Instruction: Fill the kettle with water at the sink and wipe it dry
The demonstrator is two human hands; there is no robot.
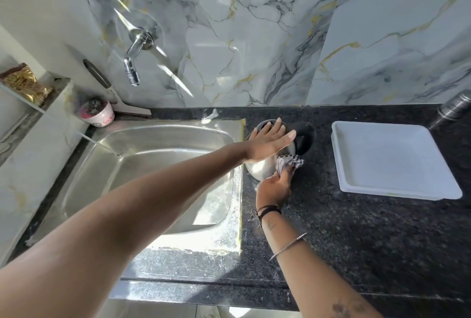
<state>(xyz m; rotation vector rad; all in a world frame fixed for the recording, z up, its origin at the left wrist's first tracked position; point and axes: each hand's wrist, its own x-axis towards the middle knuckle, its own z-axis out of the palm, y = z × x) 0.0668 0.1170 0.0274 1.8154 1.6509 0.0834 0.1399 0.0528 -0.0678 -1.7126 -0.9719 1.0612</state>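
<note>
A steel kettle [260, 171] with a black handle [304, 134] stands on the dark granite counter [356, 241], just right of the sink [158, 180]. My left hand [269, 139] lies flat on the kettle's lid, fingers spread, holding it steady. My right hand [276, 186] grips a checked cloth [289, 163] and presses it against the kettle's near right side. The lid and much of the kettle's top are hidden under my left hand.
A chrome tap [133, 62] juts from the marble wall above the sink. A small pink-and-white tub [98, 113] sits at the sink's back left corner. A white tray [392, 162] lies on the counter to the right, with a steel container [456, 108] behind it.
</note>
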